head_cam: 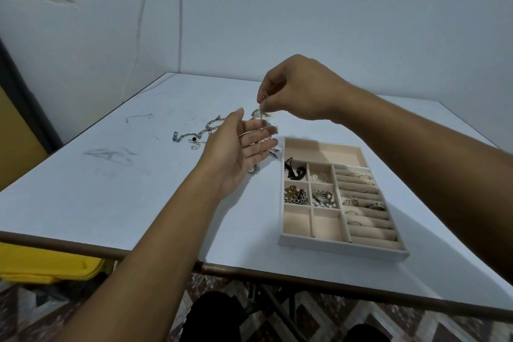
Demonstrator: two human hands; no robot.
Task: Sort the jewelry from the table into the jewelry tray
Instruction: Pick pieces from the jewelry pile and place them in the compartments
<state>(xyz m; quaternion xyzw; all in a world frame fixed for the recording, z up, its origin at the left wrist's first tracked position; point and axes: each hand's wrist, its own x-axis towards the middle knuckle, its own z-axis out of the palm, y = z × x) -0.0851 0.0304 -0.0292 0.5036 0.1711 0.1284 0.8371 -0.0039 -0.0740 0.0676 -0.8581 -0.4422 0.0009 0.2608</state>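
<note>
My right hand [299,89] hovers above the table and pinches a thin gold chain [266,95] between thumb and fingertips. The chain hangs down onto my left hand [238,150], which lies open, palm up, just below with a small gold piece [261,151] on its fingers. Behind and under the left hand a heap of silver chains [194,134] lies on the white table [111,180]. The beige jewelry tray [322,148] stands to the right; some compartments hold chains, pearls and a black cord, and its roll section holds several rings.
The table's near edge has a brown rim [277,276]. A yellow bin [50,266] stands on the floor at the left. White walls meet behind the table's far corner. My knees show under the table.
</note>
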